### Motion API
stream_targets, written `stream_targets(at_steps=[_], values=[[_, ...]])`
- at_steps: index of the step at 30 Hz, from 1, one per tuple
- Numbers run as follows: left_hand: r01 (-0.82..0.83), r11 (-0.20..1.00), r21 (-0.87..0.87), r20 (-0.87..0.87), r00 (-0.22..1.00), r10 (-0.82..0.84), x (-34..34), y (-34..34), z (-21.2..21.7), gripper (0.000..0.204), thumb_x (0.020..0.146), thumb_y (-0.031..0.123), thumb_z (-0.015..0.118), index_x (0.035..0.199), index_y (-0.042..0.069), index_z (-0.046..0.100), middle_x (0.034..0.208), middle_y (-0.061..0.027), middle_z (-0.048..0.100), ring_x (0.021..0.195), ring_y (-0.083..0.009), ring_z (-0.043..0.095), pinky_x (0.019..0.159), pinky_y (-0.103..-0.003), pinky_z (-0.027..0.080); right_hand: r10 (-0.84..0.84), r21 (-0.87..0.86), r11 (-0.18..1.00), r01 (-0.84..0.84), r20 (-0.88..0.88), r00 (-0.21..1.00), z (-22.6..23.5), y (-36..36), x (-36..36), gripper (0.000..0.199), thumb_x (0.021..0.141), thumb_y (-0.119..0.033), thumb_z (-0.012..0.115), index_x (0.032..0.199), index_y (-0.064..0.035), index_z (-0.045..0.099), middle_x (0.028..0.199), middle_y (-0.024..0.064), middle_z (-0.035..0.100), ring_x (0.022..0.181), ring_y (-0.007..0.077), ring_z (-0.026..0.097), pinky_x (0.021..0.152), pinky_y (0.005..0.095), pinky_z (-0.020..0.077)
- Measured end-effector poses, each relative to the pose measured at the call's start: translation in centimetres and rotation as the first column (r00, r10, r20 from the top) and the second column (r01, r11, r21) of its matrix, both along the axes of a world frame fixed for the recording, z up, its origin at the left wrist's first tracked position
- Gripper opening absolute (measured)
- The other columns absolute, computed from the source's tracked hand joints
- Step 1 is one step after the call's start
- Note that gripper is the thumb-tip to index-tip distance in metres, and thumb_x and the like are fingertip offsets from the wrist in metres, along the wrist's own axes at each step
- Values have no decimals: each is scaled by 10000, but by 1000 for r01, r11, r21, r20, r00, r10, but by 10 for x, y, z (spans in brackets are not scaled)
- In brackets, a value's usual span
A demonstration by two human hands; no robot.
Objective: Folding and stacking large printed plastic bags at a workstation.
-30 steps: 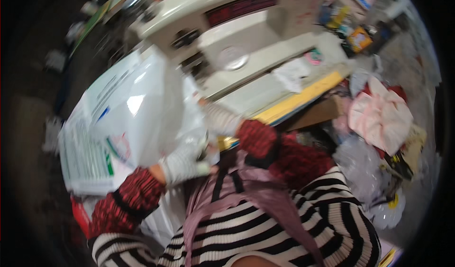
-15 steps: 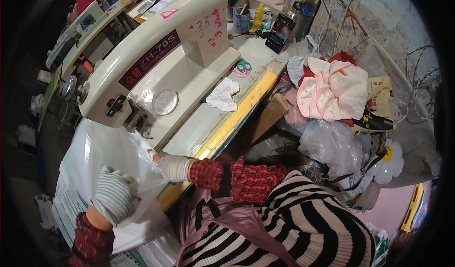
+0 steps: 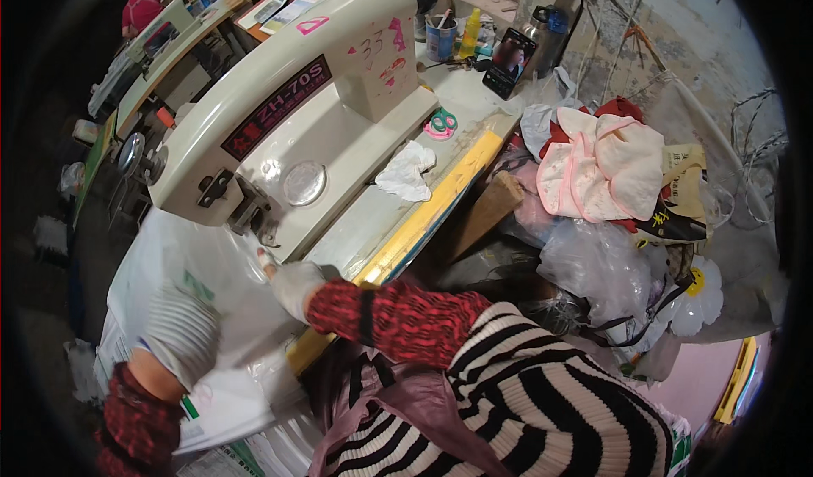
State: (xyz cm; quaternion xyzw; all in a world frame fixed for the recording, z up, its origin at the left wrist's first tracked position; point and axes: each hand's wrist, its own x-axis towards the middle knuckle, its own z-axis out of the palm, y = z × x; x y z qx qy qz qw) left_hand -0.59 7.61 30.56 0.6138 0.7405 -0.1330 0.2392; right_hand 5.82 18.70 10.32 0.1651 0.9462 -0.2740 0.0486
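Note:
My right hand [image 3: 296, 286], in a whitish glove with bare fingertips, is close to the needle end [image 3: 254, 221] of a large cream sewing machine [image 3: 199, 130]. One finger points toward the needle end; the other fingers look curled at the edge of a white, partly see-through plastic sheet [image 3: 254, 308]. My left hand [image 3: 182, 333], in a grey-and-white striped glove, is over the sheet's left part; blur hides its fingers. The sheet runs up to the needle end and lies over printed white sheets [image 3: 246, 456]. Red-and-black sleeves cover my forearms.
On the machine table are a crumpled white cloth [image 3: 406, 172], green-and-pink scissors [image 3: 440, 123], a phone [image 3: 510, 62], and a blue pen cup [image 3: 440, 38]. At right, pink-white cloth [image 3: 601, 164] tops plastic bags [image 3: 593, 265]. A person in red [image 3: 146, 7] is far left.
My left hand has moved left and slightly up, drawing back from the right. My right hand has shifted a little left. The view has tilted slightly.

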Motion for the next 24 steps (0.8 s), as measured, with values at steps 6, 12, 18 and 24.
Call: stream_targets(at_steps=[6, 12, 18, 24], values=[[549, 836, 1, -119, 830, -545, 65, -116, -240, 246, 775, 221, 557, 916, 49, 661, 721, -118, 632, 656, -271, 610, 640, -466, 496, 19, -358, 934, -8, 25, 1000, 15, -9, -8, 523, 920, -141, 391, 1405, 10, 266, 961, 190, 660, 896, 310, 650, 710, 412, 525], [390, 920, -29, 290, 884, -366, 102, 0, -83, 154, 728, 204, 604, 785, 83, 681, 743, -160, 621, 599, -320, 591, 572, -360, 503, -308, -706, 708, 31, -270, 912, -33, -27, 52, 500, 992, -384, 239, 1341, -71, 412, 1028, 206, 640, 905, 336, 626, 799, 440, 480], [93, 996, 11, 264, 960, -92, -17, -2, -26, 200, 835, 156, 552, 955, 36, 657, 812, -106, 615, 762, -206, 598, 716, -318, 510, 20, -230, 973, -3, 70, 997, -10, 12, -15, 588, 947, -229, 313, 1439, 28, 118, 870, 221, 661, 791, 360, 647, 705, 467, 495], [182, 981, -61, 280, 947, -158, 112, -1, -118, 213, 854, 197, 525, 901, 64, 685, 795, -144, 655, 694, -308, 642, 659, -407, 529, -28, -221, 974, 39, 51, 998, 18, 3, 11, 636, 880, -126, 390, 1444, 23, 136, 892, 192, 660, 794, 330, 652, 703, 445, 508]])
